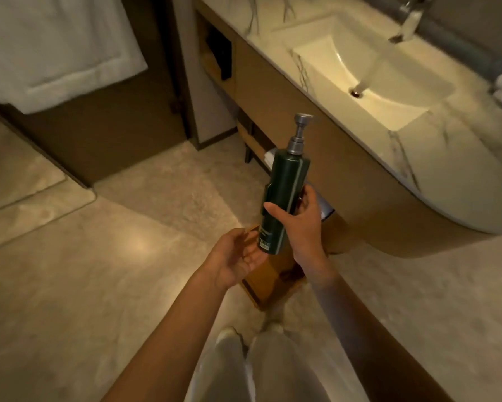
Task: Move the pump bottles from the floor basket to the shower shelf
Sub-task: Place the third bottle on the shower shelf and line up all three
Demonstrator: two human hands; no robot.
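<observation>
A dark green pump bottle (284,187) with a grey metal pump head is held upright, slightly tilted, above the floor. My right hand (300,219) is wrapped around its lower half. My left hand (238,256) is open, palm up, just below and to the left of the bottle's base, close to it; whether it touches is unclear. Under both hands a wooden floor basket (268,285) stands on the tiles, mostly hidden by my arms. Its contents are not visible. The shower shelf is not in view.
A curved vanity with a marble top and a sink (368,74) runs along the right; its tap (409,21) is running. A white towel (55,50) hangs at the upper left. A raised stone step (35,195) lies left. My legs are at the bottom centre.
</observation>
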